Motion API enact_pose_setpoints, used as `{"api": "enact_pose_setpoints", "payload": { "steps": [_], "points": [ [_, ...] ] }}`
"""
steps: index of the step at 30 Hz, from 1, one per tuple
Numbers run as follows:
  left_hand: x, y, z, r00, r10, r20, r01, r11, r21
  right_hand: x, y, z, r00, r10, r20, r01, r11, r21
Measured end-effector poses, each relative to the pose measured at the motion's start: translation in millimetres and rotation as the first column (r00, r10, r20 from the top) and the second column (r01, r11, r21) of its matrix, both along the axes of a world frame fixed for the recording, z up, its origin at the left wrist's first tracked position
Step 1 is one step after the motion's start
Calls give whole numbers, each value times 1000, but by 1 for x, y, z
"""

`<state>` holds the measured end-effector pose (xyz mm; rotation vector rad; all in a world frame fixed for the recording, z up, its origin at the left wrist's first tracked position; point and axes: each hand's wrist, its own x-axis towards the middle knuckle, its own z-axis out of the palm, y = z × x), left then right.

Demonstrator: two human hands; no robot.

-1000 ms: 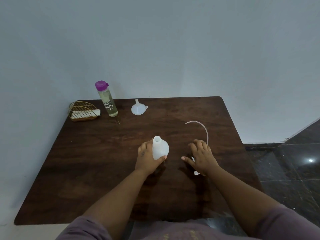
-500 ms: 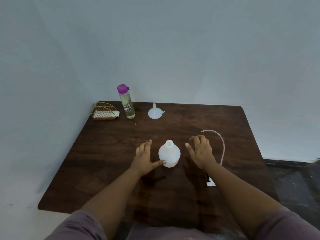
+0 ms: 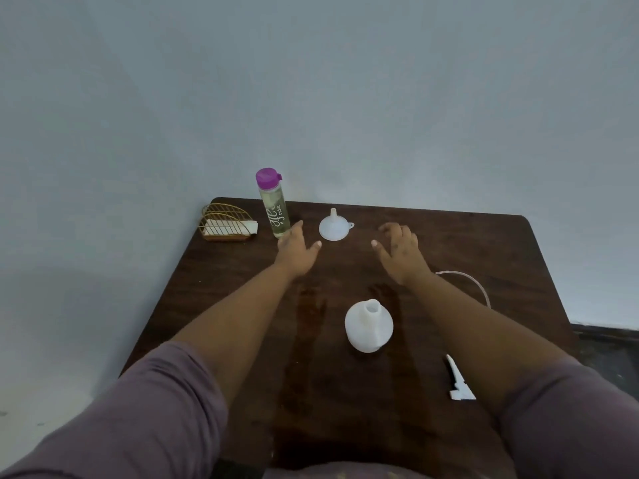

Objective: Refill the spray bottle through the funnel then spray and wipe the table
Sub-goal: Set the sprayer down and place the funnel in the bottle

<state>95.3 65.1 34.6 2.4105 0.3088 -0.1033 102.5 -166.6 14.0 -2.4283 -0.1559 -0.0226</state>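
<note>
Funnel (image 3: 333, 228) sits mouth-down, spout up, at the far edge of the worktop (image 3: 484, 243), between and just ahead of both hands. The left hand (image 3: 296, 252) is nearer it than the right hand (image 3: 399, 248); both are empty with fingers loose. Half a second ago they flanked the uncapped spray bottle (image 3: 368, 326); now they reach well past it, beside the refill bottle (image 3: 273, 205).

I see a gold wire rack (image 3: 226, 223) at the table's (image 3: 484, 250) far left corner, a white folded piece lying in it. Behind the table stands a plain pale wall (image 3: 311, 81); dark floor (image 3: 608, 347) shows right of the table.
</note>
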Motion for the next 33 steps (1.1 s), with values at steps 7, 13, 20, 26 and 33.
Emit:
{"api": "enact_pose_setpoints", "payload": {
  "steps": [7,13,20,26,33],
  "points": [
    [59,4,-27,978,-77,-194,56,992,-111,67,30,-12,967,-173,-184,210,955,207],
    [113,-1,-50,971,103,-218,-182,906,-382,125,55,-36,797,-329,-506,551,739,387],
    [149,-9,-74,885,219,-410,-396,818,-417,155,77,-53,706,-313,-635,576,775,259],
    [163,-20,-83,896,155,-417,-297,906,-302,165,97,-62,670,-311,-674,590,773,231],
    [162,-20,-76,899,167,-404,-297,912,-284,158,99,-50,591,-282,-756,689,664,290]
  ]
}}
